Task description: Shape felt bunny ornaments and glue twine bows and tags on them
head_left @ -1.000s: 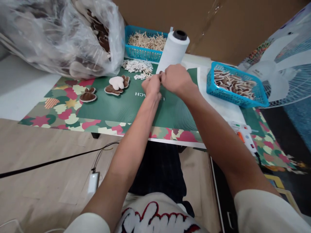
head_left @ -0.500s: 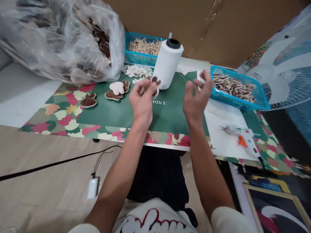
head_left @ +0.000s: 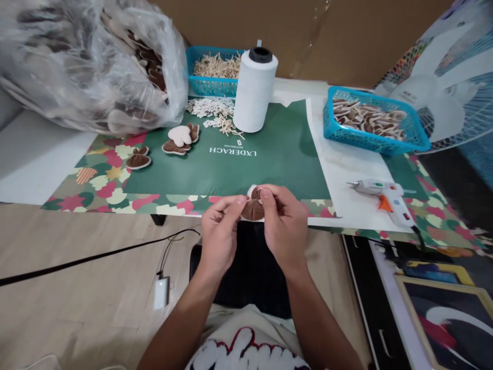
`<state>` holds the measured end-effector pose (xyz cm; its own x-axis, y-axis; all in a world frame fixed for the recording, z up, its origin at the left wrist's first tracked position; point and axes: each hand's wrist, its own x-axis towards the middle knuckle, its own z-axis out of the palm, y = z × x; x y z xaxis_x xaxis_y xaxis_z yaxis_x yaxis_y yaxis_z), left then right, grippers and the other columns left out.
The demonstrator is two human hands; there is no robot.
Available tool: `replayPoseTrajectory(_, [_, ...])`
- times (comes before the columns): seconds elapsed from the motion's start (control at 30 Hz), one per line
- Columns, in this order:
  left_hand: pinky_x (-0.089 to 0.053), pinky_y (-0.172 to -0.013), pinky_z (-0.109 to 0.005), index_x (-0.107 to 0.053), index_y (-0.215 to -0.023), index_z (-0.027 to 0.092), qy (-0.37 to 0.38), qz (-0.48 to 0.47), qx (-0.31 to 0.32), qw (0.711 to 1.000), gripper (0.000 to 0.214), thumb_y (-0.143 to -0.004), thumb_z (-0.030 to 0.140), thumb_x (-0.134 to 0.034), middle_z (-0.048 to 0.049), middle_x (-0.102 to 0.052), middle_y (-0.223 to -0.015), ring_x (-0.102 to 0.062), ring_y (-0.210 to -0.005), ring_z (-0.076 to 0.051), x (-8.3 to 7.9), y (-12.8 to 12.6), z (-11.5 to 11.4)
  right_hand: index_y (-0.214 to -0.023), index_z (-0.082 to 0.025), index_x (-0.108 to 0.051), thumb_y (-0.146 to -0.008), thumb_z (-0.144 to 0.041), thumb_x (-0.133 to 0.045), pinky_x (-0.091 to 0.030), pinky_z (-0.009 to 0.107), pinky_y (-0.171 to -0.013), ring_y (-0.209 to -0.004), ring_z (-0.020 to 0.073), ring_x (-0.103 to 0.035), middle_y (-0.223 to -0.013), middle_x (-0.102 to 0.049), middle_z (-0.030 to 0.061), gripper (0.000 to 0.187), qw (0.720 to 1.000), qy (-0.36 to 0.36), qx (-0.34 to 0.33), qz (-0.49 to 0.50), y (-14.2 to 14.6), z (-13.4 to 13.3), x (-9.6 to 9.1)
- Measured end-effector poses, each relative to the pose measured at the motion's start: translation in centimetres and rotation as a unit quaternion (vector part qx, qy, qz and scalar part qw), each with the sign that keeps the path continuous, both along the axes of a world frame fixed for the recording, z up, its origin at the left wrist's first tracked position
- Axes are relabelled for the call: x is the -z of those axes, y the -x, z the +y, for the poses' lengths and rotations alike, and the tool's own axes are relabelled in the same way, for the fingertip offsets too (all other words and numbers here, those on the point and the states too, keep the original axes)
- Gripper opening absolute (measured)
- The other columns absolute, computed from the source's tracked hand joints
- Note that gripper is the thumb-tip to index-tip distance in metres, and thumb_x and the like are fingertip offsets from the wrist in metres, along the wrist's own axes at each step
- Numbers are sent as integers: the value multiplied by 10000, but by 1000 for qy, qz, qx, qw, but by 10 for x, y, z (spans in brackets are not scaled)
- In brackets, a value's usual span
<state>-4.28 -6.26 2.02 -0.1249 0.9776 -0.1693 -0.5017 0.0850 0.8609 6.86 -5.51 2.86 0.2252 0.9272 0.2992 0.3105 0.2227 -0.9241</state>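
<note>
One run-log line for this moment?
left hand: pinching edge of brown plush piece; right hand: pinching same piece; glue gun: lying unheld

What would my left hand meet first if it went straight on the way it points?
Beyond the small brown plush piece with pale edging at its fingertips, your left hand would probably meet your right hand first, though depth is unclear.

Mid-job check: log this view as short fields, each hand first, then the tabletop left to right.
left hand: fingertips pinching the left side of a small brown plush piece
right hand: thumb over the same piece's right side
work position: over the near edge of the table covering
left area: translucent bag, loose brown pieces
middle: strip basket, pale scraps, white thread cone
right area: plush-filled basket, glue gun with nozzle pointing left
</note>
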Motion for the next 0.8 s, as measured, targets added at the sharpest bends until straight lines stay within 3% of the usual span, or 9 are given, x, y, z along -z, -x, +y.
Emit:
replayPoseTrajectory(0.13, [-624,-781,-340,-840,-859,294,-22,105,2,994,139,-799,416,-870,-15,-775,-823,-720,-765,-186,-9,4,-5,-986,-338,-762,-1034,-313,-586,-577,405,-820,-896,232,-713,-968,-770,34,184,995,-40,10,-88,-1,-8,-5])
replayPoseTrajectory(0.3, [-580,-676,-311,-840,-809,309,-21,162,-19,986,97,-829,404,-837,-1,-728,-748,-643,-698,-171,-16,0,-10,-1106,-268,-688,-1026,-423,-608,-581,346,-741,-860,196,-702,-1019,-744,51,192,999,49,-3,6,9,-20,-5])
replayPoseTrajectory(0.47, [-498,-624,-287,-810,-735,286,-34,105,0,994,166,-853,402,-824,12,-604,-655,-518,-630,-142,-12,-5,-16,-877,-241,-617,-1040,-441,-575,-517,302,-692,-733,154,-611,-809,-661,-4,262,996,52,16,74,14,-26,-3])
replayPoseTrajectory(0.67, [-490,-638,-272,-815,-704,292,41,-23,-3,999,194,-658,440,-931,-9,-664,-737,-547,-684,-143,-14,-12,-18,-873,-226,-648,-993,-535,-634,-524,283,-707,-758,147,-622,-823,-681,-4,332,950,107,-32,290,18,-25,5])
replayPoseTrajectory(0.8, [-467,-621,-276,-823,-742,297,30,15,15,999,166,-731,448,-889,-13,-667,-746,-526,-678,-150,-11,-8,-17,-911,-227,-664,-996,-555,-610,-529,280,-692,-771,153,-645,-845,-696,2,343,958,114,-19,261,18,-25,6])
